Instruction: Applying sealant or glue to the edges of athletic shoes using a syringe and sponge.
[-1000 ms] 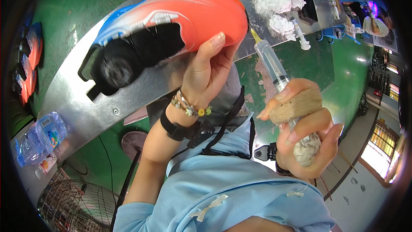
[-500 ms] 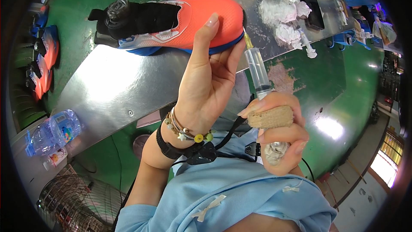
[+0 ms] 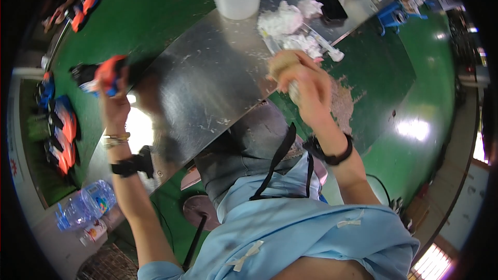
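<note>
At the upper left of the frame, the left hand [image 3: 114,106] has its grip closed on a blurred orange, blue and black sports shoe [image 3: 108,71]. Right of centre, the right hand [image 3: 307,84] holds a clear plastic syringe [image 3: 271,44] in a curled grip, near crumpled white tissue [image 3: 282,19] on the shiny metal desk [image 3: 207,75].

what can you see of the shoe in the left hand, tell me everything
The shoe is coral-orange at the end gripped by the left hand, black at the other end, with blue and white low on its side. It is blurred, so material and finer parts are unclear. It looks held up in the air, seen against the green floor beyond the metal table's edge; only the hand visibly touches it.
</note>
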A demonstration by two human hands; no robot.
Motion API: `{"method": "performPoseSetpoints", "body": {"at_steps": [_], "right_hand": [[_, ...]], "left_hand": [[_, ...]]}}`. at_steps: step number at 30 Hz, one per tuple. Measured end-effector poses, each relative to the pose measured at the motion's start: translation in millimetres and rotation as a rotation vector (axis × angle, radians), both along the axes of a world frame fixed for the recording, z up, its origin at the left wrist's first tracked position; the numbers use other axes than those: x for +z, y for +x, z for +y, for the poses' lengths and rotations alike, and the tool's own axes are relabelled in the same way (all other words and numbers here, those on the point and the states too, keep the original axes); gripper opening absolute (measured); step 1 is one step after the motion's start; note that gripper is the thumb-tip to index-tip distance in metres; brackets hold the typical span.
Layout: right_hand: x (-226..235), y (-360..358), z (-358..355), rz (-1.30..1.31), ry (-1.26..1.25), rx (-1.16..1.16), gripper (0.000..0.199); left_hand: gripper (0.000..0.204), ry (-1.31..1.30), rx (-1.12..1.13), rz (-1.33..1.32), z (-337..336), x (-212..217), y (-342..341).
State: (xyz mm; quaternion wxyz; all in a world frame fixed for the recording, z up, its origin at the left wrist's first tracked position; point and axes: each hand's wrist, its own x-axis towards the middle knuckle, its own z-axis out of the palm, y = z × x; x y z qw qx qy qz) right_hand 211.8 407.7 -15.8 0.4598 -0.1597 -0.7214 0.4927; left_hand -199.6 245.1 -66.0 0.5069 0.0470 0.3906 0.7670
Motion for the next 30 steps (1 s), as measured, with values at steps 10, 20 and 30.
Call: {"method": "performPoseSetpoints", "body": {"at_steps": [10, 20, 30], "right_hand": [[-5, -26, 10, -0.238, -0.157, -0.174, 0.024], [21, -66, 2, -0.109, -0.296, -0.162, 0.044], [25, -70, 13, -0.020, -0.574, -0.104, 0.044]], "left_hand": [[0.036, -0.235, 0.407, 0.833, -69, 19, -95], [0.062, 0.067, -0.835, 0.696, 14, 7, 291], [0.042, 0.277, -0.654, -0.040, 10, -31, 353]]}}
